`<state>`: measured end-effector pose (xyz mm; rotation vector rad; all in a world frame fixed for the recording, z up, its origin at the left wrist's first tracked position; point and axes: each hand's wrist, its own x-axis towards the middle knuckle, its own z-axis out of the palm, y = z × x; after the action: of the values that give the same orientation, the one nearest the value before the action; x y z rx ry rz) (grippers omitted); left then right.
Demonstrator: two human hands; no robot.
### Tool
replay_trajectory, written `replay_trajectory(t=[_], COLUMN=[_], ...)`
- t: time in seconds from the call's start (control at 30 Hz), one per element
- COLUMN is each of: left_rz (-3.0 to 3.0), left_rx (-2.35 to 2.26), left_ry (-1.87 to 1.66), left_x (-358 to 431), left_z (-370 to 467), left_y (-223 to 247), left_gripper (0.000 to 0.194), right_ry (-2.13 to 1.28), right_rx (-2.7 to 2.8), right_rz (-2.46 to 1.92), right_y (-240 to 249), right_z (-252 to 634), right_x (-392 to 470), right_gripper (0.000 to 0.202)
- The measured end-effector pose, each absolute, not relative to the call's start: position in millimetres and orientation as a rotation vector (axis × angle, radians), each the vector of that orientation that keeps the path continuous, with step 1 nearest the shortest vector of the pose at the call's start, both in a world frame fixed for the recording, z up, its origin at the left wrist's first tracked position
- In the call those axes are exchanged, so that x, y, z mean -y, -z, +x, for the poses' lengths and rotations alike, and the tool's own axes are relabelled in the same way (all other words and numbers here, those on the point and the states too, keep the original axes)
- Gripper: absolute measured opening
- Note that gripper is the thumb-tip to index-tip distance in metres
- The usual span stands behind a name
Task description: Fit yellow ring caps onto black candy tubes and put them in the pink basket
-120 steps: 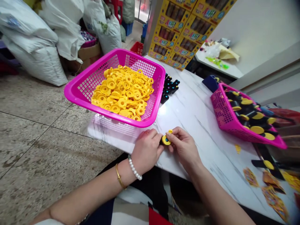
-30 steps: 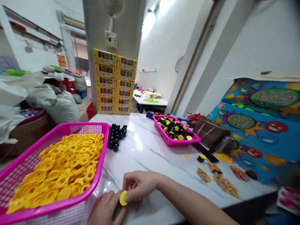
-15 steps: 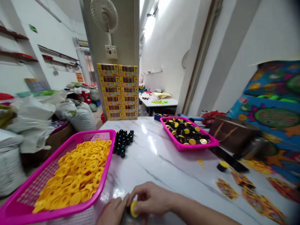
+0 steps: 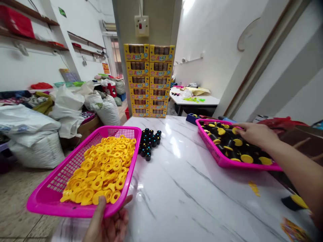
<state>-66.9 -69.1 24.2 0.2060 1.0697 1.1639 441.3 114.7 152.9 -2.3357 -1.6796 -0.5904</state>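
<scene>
A pink basket [image 4: 135, 168] full of yellow plastic ring pieces [image 4: 101, 168] is at the left. My left hand [image 4: 108, 218] grips its near rim, thumb on top and fingers below. My right hand [image 4: 254, 134] reaches over a second pink basket [image 4: 219, 158] at the right, its fingertips among black cylinders with yellow caps [image 4: 237, 143]; whether they pinch one is hard to tell. Small black cylinders with coloured dots [image 4: 148, 144] stand in a group beside the left basket.
Yellow boxes [image 4: 148, 80] are stacked against the pillar at the table's far edge. A black and yellow cylinder [image 4: 294, 202], small yellow pieces [image 4: 254, 189] and a colourful packet [image 4: 294, 232] lie at the right. White sacks [image 4: 35, 137] stand left.
The view has shifted. My hands, together before around a yellow-capped cylinder, have parted: the left took hold of the left basket's rim, the right moved to the right basket. That cylinder is no longer seen between them.
</scene>
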Motion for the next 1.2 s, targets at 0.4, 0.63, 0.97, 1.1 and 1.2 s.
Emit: replay_trajectory(t=[0.4,0.63,0.97,1.1,1.2], left_rz=[0.319,0.629,1.052,1.098,1.182], left_rx=[-1.238,-1.330,-1.432,-1.471,-1.504], left_ry=[-1.284,-1.431,-1.287,-1.322,-1.294], left_x=[56.7,46.6,-20.9,-44.7,-51.4], left_z=[-75.9,-53.4,-6.8,2.0,3.8], left_y=[-34.0,-8.4,5.0,3.7,2.8], left_gripper=[0.073,0.071,0.067,0.066,0.060], right_ry=[0.408,-0.497,-0.940,-0.974,-0.964], right_rx=[1.999,1.826,1.544,1.625,1.686], right_rz=[-1.748,-1.366,-1.170,-1.085,-1.071], right_y=[-137.3,-82.6,-0.8,4.8,5.7], right_z=[313.4,236.7,184.4,176.0,173.2], right_x=[-131.6,-204.0,-288.7,-280.5,-271.3], right_gripper=[0.027,0.030,0.056,0.056,0.051])
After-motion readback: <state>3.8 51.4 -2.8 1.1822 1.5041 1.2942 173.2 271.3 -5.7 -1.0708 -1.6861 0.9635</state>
